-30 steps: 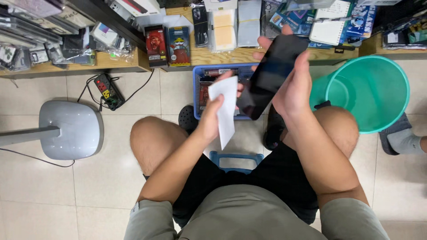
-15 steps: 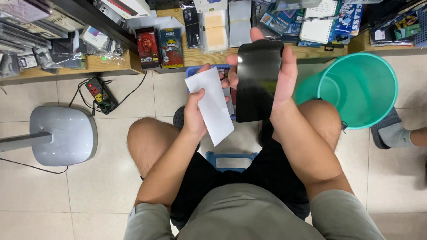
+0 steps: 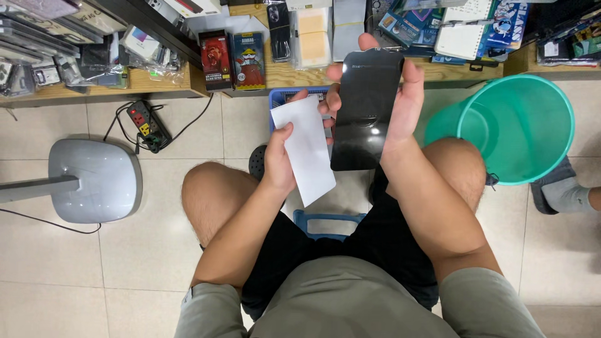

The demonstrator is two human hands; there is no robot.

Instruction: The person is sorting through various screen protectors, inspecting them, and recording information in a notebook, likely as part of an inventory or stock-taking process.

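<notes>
My right hand (image 3: 407,100) holds a flat black rectangular screen panel (image 3: 365,109) upright, thumb and fingers on its long edges, in front of the shelf. My left hand (image 3: 278,159) grips a white paper sleeve (image 3: 308,147) by its left edge, just left of the black panel. The fingertips of my left hand reach toward the panel's left edge. Both are held above my knees while I sit on a low blue stool (image 3: 328,222).
A teal plastic bucket (image 3: 523,125) stands at the right beside my knee. A blue crate (image 3: 285,97) sits under the hands. Low wooden shelving (image 3: 156,84) holds packaged accessories. A power strip (image 3: 143,122) and a grey stand base (image 3: 94,181) lie left. Another person's foot (image 3: 566,194) is at far right.
Both hands have shifted slightly; the black panel has turned upright from a tilt, and the white sleeve now sits lower and left of it.
</notes>
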